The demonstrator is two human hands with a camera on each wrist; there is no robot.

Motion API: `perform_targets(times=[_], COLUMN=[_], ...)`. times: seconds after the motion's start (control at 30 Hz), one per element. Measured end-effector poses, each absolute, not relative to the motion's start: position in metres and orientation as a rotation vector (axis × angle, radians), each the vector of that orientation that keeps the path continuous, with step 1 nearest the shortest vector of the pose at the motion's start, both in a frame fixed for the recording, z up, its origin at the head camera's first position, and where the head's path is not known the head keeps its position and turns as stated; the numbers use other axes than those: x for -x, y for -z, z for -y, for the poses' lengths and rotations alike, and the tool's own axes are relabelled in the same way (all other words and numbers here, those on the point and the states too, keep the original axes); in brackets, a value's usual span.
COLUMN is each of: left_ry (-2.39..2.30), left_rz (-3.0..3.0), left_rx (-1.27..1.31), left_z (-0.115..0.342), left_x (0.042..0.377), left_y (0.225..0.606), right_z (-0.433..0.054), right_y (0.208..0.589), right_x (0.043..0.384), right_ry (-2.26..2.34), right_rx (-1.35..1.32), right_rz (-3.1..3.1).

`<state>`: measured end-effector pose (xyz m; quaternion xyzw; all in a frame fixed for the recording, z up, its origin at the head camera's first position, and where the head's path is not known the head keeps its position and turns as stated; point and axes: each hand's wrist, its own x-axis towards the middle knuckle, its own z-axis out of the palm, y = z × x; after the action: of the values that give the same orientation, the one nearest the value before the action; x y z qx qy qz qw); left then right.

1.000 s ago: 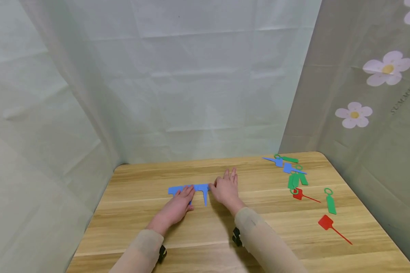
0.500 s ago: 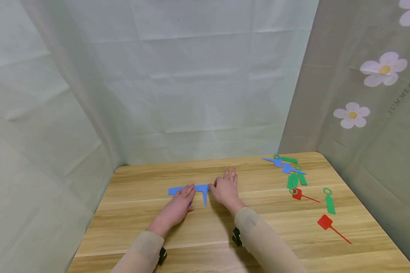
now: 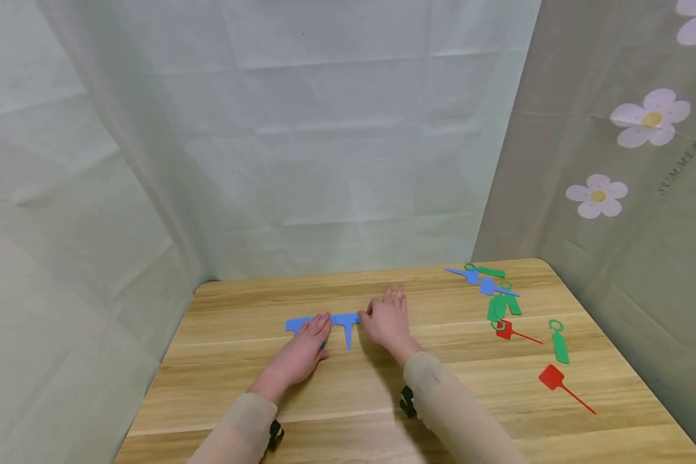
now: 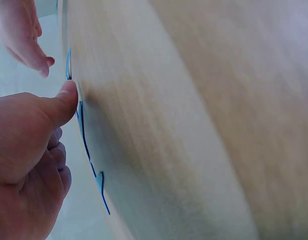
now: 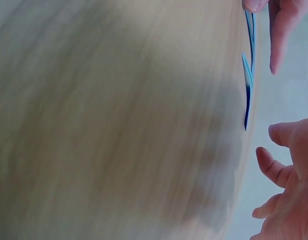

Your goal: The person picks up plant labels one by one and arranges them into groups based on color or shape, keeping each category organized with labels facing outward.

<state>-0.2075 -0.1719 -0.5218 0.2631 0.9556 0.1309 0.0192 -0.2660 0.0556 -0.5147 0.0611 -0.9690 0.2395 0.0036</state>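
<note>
Blue T-shaped plant labels (image 3: 348, 327) lie flat on the wooden table, joined in a row edge to edge. My left hand (image 3: 300, 350) rests over the middle of this row with its fingers stretched out, hiding part of it. At the row's right end is my right hand (image 3: 386, 324), with its outer fingers raised and spread. The right wrist view shows a small gap between its fingertips and the nearest blue label (image 5: 247, 95). In the left wrist view, the thumb of my left hand (image 4: 29, 150) lies against the thin edge of the blue row (image 4: 85, 135).
At the table's right side lie loose blue plant labels (image 3: 487, 285), several green tags with rings (image 3: 560, 348), and red square tags with thin stems (image 3: 551, 377). Some overlap. Pale cloth walls (image 3: 336, 161) enclose the table (image 3: 238, 412) at the back and sides.
My right hand has shifted slightly to the right, away from the end of the blue row. My left hand and the labels look the same.
</note>
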Motion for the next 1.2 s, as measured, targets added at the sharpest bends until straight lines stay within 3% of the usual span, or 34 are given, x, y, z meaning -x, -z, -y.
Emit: perform_targets(times=[0.67, 1.2], left_ry=[-0.542, -0.466], left_rz=[-2.896, -2.867], left_rx=[-0.852, -0.798], left_z=[0.143, 0.124], left_x=[0.211, 0.220], left_y=[0.513, 0.518], right_z=[-0.128, -0.132], right_y=[0.513, 0.506], right_x=[0.260, 0.254], right_ry=[-0.729, -0.745], right_rx=[-0.152, -0.147], right_rz=[2.997, 3.018])
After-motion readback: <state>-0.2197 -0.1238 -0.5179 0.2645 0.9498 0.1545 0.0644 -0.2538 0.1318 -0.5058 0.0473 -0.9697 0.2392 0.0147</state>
